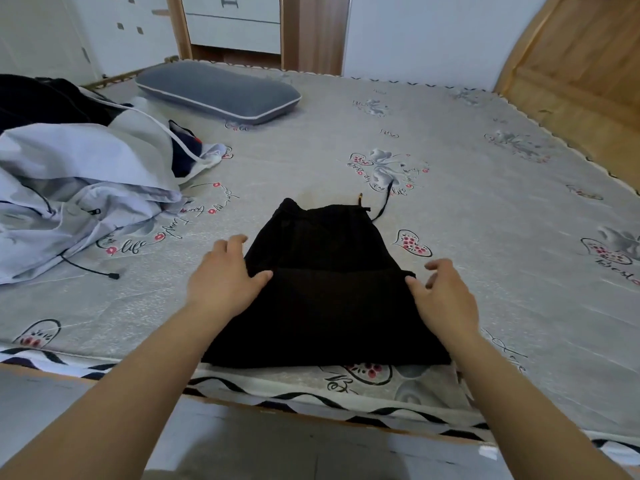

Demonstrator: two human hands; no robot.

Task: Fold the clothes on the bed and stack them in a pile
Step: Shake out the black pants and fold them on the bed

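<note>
So both hands, left hand [221,275] and right hand [445,292], rest loosely open at the sides of the half-folded black garment [325,289] near the bed [485,237] edge, while the unfolded heap [79,174] waits, no pile yet.

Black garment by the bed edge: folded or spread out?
Folded: the black garment shows a layer edge across its middle, between both hands.
</note>
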